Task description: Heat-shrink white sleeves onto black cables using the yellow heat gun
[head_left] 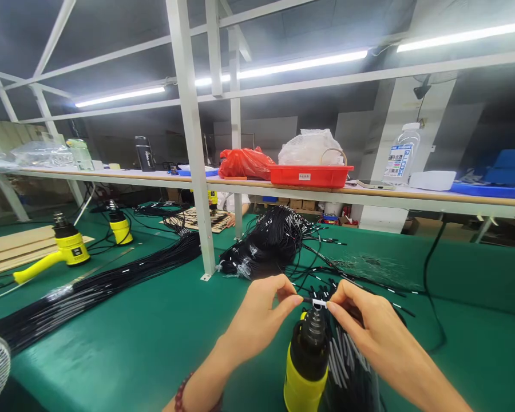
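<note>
My left hand (pixel 260 312) pinches a thin black cable (pixel 308 300) between thumb and forefinger. Opposite it, my right hand (pixel 371 320) pinches the cable's other side, at the end of a short white sleeve (pixel 319 303). The sleeve lies level between both hands, just above the nozzle of a yellow and black heat gun (pixel 308 360) that stands nozzle up. Whether the sleeve touches the nozzle I cannot tell. Beside the heat gun, partly under my right hand, lies a bundle of cables with grey ends (pixel 341 357).
A big coil of black cables (pixel 268 243) lies behind my hands on the green bench (pixel 154 332). A long cable bundle (pixel 107 286) runs along the left, near two other heat guns (pixel 71 246). A shelf post (pixel 193 143) rises ahead; the shelf holds a red tray (pixel 311 177).
</note>
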Available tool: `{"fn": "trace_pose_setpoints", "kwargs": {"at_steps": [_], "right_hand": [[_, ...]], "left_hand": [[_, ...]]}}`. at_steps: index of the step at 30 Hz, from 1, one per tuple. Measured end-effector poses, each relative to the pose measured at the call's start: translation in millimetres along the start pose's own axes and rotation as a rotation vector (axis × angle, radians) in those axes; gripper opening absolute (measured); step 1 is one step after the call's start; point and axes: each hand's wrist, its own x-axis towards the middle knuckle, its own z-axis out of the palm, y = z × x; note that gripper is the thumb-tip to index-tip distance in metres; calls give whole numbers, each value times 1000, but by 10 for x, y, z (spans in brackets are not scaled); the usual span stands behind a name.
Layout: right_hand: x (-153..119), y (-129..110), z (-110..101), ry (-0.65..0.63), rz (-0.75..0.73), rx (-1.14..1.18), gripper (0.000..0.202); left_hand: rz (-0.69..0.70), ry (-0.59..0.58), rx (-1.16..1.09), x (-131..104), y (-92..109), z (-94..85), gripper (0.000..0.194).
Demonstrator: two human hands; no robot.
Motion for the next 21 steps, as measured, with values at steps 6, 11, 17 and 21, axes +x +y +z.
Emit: {"fn": "trace_pose_setpoints", "kwargs": {"at_steps": [6,11,17,21], "right_hand": [[11,57,-19,-37,-8,49,25],[-11,26,-82,-27,9,68,28],[-30,-22,-96,-5,-23,42,30],[-29,-20,-83,7,-23,65,29]], "left_hand": [[11,8,-42,14,-57,6,11],[6,-3,-25,-2,-19,-9,11],[-10,-81,146,8,7,-23,40],[-10,-73,93,20,-50,9,40]]}}
